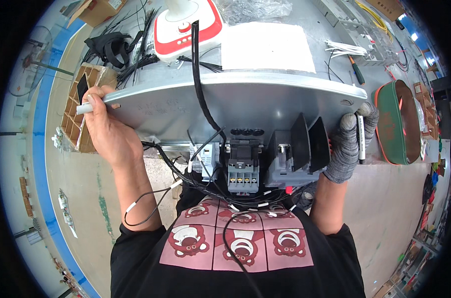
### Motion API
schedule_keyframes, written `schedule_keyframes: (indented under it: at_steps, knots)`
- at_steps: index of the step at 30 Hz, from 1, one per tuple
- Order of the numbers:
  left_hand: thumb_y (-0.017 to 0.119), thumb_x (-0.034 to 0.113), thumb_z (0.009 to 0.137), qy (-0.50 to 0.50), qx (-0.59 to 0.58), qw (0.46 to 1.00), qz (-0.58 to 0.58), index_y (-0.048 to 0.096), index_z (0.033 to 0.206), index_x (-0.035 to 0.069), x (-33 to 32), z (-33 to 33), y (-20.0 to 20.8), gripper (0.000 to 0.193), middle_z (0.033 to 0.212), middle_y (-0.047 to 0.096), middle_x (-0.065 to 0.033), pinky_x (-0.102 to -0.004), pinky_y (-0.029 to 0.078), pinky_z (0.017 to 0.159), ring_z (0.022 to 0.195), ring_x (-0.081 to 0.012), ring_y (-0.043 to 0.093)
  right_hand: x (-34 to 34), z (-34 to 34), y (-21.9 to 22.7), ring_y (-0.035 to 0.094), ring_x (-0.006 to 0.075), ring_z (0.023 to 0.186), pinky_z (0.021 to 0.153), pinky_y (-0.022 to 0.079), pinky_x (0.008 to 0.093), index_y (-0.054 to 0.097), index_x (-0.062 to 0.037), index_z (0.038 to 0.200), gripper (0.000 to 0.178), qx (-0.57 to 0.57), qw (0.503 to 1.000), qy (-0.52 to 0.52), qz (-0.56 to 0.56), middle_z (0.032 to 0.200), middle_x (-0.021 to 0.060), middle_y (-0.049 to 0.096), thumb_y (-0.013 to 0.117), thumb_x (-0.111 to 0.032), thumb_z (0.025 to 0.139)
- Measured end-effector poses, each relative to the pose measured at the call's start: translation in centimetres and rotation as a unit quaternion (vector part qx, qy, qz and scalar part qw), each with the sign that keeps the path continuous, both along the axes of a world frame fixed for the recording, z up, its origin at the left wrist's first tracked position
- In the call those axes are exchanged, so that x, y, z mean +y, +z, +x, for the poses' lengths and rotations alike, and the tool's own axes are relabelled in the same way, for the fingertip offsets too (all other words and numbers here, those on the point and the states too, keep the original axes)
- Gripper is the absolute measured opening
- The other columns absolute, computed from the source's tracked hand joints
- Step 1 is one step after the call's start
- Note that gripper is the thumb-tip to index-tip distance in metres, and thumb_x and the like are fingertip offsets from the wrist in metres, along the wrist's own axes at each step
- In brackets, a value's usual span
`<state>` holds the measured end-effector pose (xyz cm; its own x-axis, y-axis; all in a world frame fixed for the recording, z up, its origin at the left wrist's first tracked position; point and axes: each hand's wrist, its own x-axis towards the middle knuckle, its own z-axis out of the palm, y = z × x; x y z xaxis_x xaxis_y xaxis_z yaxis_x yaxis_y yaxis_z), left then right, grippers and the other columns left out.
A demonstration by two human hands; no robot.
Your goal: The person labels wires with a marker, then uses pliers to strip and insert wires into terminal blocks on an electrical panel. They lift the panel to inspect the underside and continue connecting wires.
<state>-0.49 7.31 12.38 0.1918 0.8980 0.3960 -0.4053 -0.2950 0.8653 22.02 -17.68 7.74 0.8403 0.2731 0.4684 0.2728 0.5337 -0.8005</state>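
Note:
A grey metal mounting panel (265,94) is tilted up in front of me, its inner face toward my body. My left hand (108,129), bare, is closed around its left end, by a light grey piece (84,108). My right hand (345,149), in a grey knit glove, grips the right end. A white marker (361,139) with a dark tip shows beside the gloved fingers. Mounted on the panel are a black and grey contactor (243,166), a grey breaker with black barrier plates (300,154) and a small light grey module (210,161). Black wires (200,186) with white sleeves hang loosely below.
Beyond the panel, the workbench holds a red and white appliance base (188,30), a white sheet (267,47), black cable ties (141,62) and a screwdriver (356,69). A cardboard divider box (74,119) stands left; a green bin (397,121) stands right.

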Motion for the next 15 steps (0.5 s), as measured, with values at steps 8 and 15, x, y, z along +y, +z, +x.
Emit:
schedule_keyframes:
  at_steps: [8,15]
  knots:
    - [0.047,0.023,0.101,-0.015,-0.014,0.999,0.027,0.050,0.096,0.006,-0.1,-1.0,0.0,0.018,0.086,0.049,-0.0034,-0.0246,0.032,0.073,0.076,-0.0098,0.038,-0.3,-1.1,-0.1,0.056,0.0173,0.100,0.091,0.047,0.0337,0.054,-0.0130,0.100,0.035,0.022,1.000,-0.007,0.013,0.101,0.0014,0.057,0.080,-0.021,0.077]
    - [0.046,0.024,0.101,0.023,-0.002,1.000,0.013,0.050,0.097,0.006,0.5,-0.8,0.3,0.019,0.086,0.049,-0.0033,-0.0242,0.033,0.074,0.076,-0.0099,0.039,0.1,-2.1,1.4,0.057,0.0162,0.097,0.089,0.047,0.0319,0.053,-0.0124,0.098,0.036,0.030,0.999,-0.027,0.014,0.095,0.0001,0.058,0.080,-0.022,0.076]
